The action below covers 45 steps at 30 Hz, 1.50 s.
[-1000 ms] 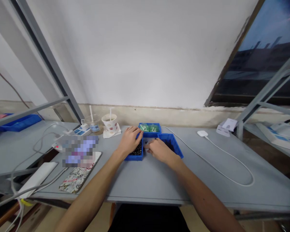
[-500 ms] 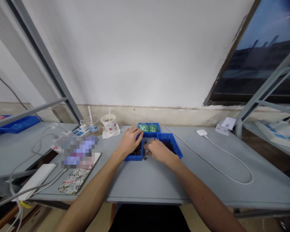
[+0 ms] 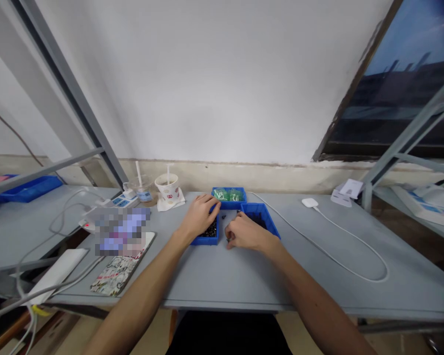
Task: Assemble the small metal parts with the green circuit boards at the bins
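Note:
On the grey table, a blue bin [image 3: 208, 241] holds many small shiny black parts [image 3: 211, 230]. My left hand [image 3: 200, 215] lies across this bin, its fingers stretched toward the far right corner and its thumb apart near the right rim. Just right of it, my right hand [image 3: 242, 230] is low over the tabletop with thumb and forefinger pinched together. A small black part shows at those fingertips, too small to name. A second blue bin [image 3: 273, 222] with dark pieces [image 3: 258, 218] inside is partly hidden by my right hand. Another loose black part [image 3: 224, 217] lies between the bins.
Behind, a blue tray [image 3: 229, 203] holds green circuit boards [image 3: 228, 195]. Left are a paper cup [image 3: 167, 191], a plastic cup [image 3: 144, 190], a power strip [image 3: 126, 199] and a patterned flat item [image 3: 120, 271]. A white charger cable [image 3: 350, 231] loops across the right.
My right hand has shifted slightly right and toward me, and its fingers are now closed in a pinch near the loose part. My left hand stays on the bin.

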Available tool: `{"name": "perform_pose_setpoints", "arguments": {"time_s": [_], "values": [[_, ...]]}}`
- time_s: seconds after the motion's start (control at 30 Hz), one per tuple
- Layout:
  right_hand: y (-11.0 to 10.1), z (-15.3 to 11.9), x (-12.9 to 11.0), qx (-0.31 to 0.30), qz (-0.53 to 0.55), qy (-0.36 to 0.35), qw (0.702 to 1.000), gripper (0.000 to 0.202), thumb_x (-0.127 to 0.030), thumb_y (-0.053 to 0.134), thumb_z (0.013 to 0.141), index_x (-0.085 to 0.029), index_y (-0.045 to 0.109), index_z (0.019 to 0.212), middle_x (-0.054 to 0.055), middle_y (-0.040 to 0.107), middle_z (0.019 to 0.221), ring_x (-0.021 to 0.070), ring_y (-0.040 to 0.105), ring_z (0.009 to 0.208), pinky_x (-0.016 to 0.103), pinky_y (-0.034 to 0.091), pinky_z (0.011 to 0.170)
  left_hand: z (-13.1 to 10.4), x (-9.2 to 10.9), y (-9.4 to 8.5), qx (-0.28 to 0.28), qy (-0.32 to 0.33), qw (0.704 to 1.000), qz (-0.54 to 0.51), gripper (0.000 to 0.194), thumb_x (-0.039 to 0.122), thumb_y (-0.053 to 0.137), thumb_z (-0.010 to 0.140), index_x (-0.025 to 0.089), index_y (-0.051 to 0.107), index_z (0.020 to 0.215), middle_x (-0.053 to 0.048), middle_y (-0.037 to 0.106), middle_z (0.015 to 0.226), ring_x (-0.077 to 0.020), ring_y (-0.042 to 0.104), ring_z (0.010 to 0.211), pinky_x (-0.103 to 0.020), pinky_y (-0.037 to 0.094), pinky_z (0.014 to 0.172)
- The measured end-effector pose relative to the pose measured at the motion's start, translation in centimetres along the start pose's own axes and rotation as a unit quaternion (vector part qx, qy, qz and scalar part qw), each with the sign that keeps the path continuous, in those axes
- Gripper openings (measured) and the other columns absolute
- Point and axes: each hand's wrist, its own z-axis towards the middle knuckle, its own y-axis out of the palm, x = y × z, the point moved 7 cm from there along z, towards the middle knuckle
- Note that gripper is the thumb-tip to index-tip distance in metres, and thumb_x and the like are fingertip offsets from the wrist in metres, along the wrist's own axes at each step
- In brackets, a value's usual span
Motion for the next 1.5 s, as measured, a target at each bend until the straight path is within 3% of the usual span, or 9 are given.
{"name": "perform_pose_setpoints", "arguments": {"time_s": [0.1, 0.27, 0.4, 0.57, 0.8, 1.23, 1.5], "values": [[0.3, 0.1, 0.0, -0.012, 0.002, -0.003, 1.000, 0.008, -0.025, 0.079, 0.083, -0.019, 0.078, 0.079, 0.003, 0.076, 0.076, 0.0213, 0.070, 0.081, 0.037, 0.037, 0.095, 0.0, 0.1, 0.0, 0.002, 0.004, 1.000, 0.000, 0.022, 0.025, 0.048, 0.104, 0.020, 0.065, 0.092, -0.005, 0.069, 0.095, -0.0223, 0.062, 0.094, -0.038, 0.045, 0.088], [0.4, 0.0, 0.1, 0.026, -0.014, -0.019, 0.999, 0.010, -0.015, 0.072, 0.085, -0.019, 0.076, 0.076, 0.003, 0.075, 0.074, 0.0203, 0.068, 0.079, 0.035, 0.038, 0.089, 0.0, 0.3, 0.2, -0.012, 0.015, 1.000, 0.002, 0.022, 0.025, 0.047, 0.104, 0.019, 0.065, 0.093, -0.005, 0.069, 0.095, -0.0222, 0.062, 0.094, -0.038, 0.045, 0.088], [-0.7, 0.2, 0.5, 0.121, -0.039, -0.020, 0.992, 0.011, -0.012, 0.069, 0.086, -0.019, 0.073, 0.079, 0.005, 0.075, 0.082, 0.0209, 0.066, 0.084, 0.034, 0.037, 0.082, 0.0, 0.5, 0.4, -0.018, 0.022, 1.000, 0.000, 0.021, 0.024, 0.047, 0.104, 0.020, 0.066, 0.095, -0.005, 0.070, 0.096, -0.0223, 0.062, 0.095, -0.038, 0.045, 0.090], [-2.5, 0.0, 1.9, 0.259, -0.038, 0.022, 0.965, 0.006, -0.015, 0.066, 0.094, -0.019, 0.070, 0.090, 0.005, 0.073, 0.089, 0.0217, 0.063, 0.093, 0.036, 0.037, 0.086, -0.1, 0.7, 0.6, -0.029, 0.037, 0.999, -0.019, 0.020, 0.027, 0.049, 0.103, 0.021, 0.068, 0.098, -0.005, 0.070, 0.098, -0.0224, 0.063, 0.098, -0.038, 0.045, 0.092], [-3.9, -1.0, 2.2, 0.385, -0.019, 0.027, 0.922, 0.008, -0.016, 0.063, 0.096, -0.020, 0.070, 0.097, 0.004, 0.073, 0.090, 0.0231, 0.061, 0.091, 0.038, 0.039, 0.085, -0.3, 1.2, 1.2, -0.068, 0.070, 0.995, -0.032, 0.020, 0.030, 0.050, 0.104, 0.020, 0.068, 0.101, -0.006, 0.070, 0.098, -0.0224, 0.063, 0.097, -0.038, 0.048, 0.092], [-3.9, -1.2, 1.2, 0.406, -0.016, -0.014, 0.914, 0.018, -0.015, 0.060, 0.098, -0.019, 0.067, 0.114, 0.007, 0.073, 0.101, 0.0249, 0.060, 0.098, 0.039, 0.042, 0.086, -0.2, 1.1, 0.9, -0.053, 0.052, 0.997, -0.021, 0.019, 0.025, 0.049, 0.103, 0.020, 0.066, 0.097, -0.005, 0.071, 0.095, -0.0216, 0.063, 0.094, -0.037, 0.047, 0.090], [-3.8, -0.9, 1.5, 0.380, -0.019, 0.015, 0.925, 0.014, -0.016, 0.054, 0.102, -0.019, 0.067, 0.101, 0.006, 0.073, 0.097, 0.0239, 0.061, 0.096, 0.038, 0.040, 0.086, -0.3, 0.9, 0.9, -0.046, 0.046, 0.997, -0.029, 0.018, 0.024, 0.052, 0.101, 0.021, 0.068, 0.095, -0.005, 0.072, 0.096, -0.0218, 0.064, 0.094, -0.038, 0.047, 0.090]]}}
